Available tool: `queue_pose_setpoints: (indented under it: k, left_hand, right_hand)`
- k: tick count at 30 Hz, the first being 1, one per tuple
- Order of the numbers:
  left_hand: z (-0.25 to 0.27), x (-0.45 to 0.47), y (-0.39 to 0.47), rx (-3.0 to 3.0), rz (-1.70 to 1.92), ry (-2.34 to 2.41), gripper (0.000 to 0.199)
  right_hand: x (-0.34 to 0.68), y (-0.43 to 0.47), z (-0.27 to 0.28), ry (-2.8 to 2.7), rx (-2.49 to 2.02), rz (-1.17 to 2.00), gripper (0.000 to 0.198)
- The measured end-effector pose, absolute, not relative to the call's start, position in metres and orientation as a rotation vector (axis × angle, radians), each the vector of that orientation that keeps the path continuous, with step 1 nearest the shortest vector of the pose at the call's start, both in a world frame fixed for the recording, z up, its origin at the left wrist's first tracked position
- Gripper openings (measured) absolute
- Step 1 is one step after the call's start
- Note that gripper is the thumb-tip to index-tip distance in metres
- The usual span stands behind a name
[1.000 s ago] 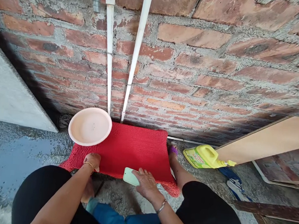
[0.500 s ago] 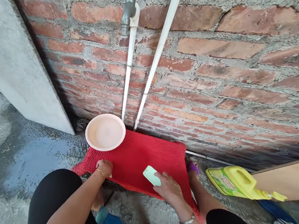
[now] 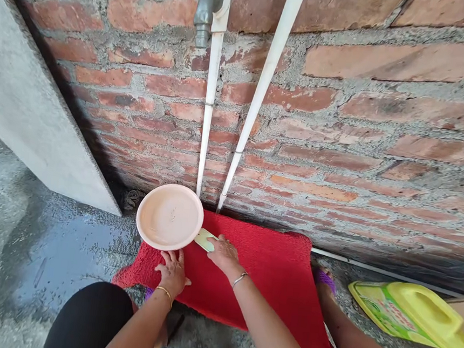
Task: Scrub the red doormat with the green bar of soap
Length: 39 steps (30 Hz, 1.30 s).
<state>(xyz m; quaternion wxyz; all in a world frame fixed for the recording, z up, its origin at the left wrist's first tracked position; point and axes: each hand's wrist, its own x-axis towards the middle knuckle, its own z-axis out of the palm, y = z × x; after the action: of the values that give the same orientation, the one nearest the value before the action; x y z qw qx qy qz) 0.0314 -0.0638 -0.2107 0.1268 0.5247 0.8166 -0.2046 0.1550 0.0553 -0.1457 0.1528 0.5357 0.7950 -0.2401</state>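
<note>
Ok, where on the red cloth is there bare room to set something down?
The widest bare patch of red cloth lies between the right hand and the purple shoe, backed by the brick wall. The left end is crowded: basin, left hand and pale green block sit close together.

Soft, fairly even light, med. brightness, prob. daylight. Dark shadow b/w slab (image 3: 38,113) & brick wall (image 3: 326,114) at left; wall's foot dim twd right. Wet floor (image 3: 79,252) at left has pale bluish glare. Wide-angle distortion stretches bricks nr right edge. Print on bottle (image 3: 410,314) a bit soft.
</note>
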Motion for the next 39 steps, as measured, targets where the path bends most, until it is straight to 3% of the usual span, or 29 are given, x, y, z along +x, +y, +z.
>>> queue_pose_setpoints:
  k: [16,25,34,39]
  left_hand:
    - [-0.207,0.037,-0.061,1.639,-0.686,2.416,0.108]
    - [-0.203,0.036,-0.056,1.595,-0.690,2.394,0.109]
    - [-0.203,0.037,-0.062,1.665,-0.685,2.414,0.107]
    - [-0.208,0.036,-0.061,1.651,-0.682,2.420,0.105]
  right_hand:
    - [0.186,0.078,-0.131,2.214,1.589,-0.645,0.051]
    - [0.149,0.065,-0.140,2.395,1.453,-0.693,0.050]
    - [0.284,0.082,-0.126,1.991,1.815,-0.446,0.053]
    - [0.269,0.093,-0.115,2.000,1.882,-0.449,0.047]
